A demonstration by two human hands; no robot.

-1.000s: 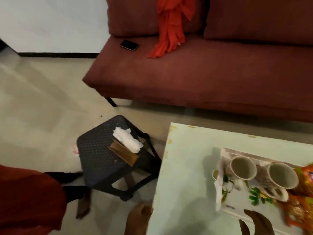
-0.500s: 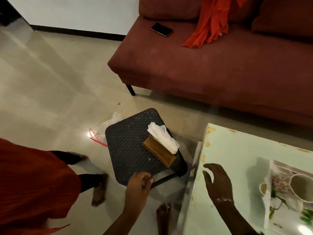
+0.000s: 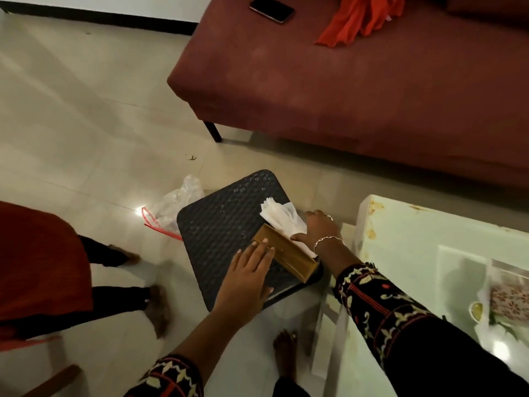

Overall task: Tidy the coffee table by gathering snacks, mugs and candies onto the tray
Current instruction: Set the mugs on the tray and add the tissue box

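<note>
Stool (image 3: 229, 224): stood at lower centre of the frame, just left of the coffee table (image 3: 415, 253) at lower right. Napkin holder (image 3: 286, 257): lay on the stool's right part, with napkins (image 3: 282, 217) in it. Left hand (image 3: 246, 279): rested flat on the holder's lower-left end. Right hand (image 3: 317, 227): wrapped the napkins from the right. Plastic bag (image 3: 177, 204): lay on the floor at the stool's upper left. Sofa (image 3: 343, 96): filled the upper right, behind stool and table, with phone (image 3: 271, 8) and cloth (image 3: 360, 18) on the seat. Tray (image 3: 498, 267): sat on the table at the right edge.

Phone (image 3: 271, 9), orange cloth (image 3: 361, 20) on sofa (image 3: 315, 90); tissue holder (image 3: 287, 253) on stool (image 3: 223, 224); plastic bag (image 3: 177, 203) beside.
</note>
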